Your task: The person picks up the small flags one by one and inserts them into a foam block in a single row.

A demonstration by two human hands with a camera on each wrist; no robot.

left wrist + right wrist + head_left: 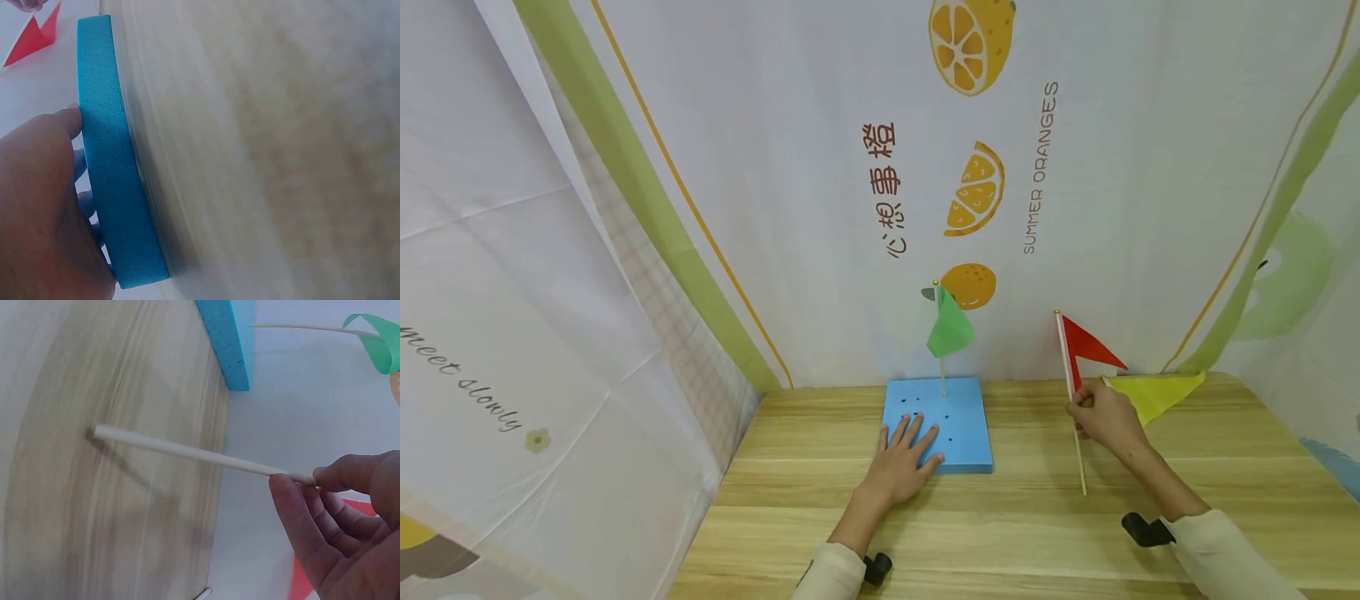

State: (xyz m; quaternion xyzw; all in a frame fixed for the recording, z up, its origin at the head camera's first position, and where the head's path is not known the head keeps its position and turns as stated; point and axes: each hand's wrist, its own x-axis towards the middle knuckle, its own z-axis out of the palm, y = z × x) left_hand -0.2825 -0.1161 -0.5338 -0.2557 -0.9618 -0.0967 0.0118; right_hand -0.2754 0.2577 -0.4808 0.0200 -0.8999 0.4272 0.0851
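The red triangular wooden-stick flag [1081, 342] your right hand [1108, 414] pinches may twist if gripped loosely; your left hand [900, 468] lies spread.

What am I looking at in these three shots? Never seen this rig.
There's no robot here, just a person's two bare hands. The head view looks forward and down; the left-wrist and right-wrist views each look at that hand's work.

On a wood-grain tabletop sits a blue foam block with small holes in its top. The left hand rests on it, fingers spread. A green flag stands in the block on a thin stick.

The right hand pinches the stick of a red pennant flag. A yellow pennant flag shows beyond that hand. An orange-print curtain hangs behind.
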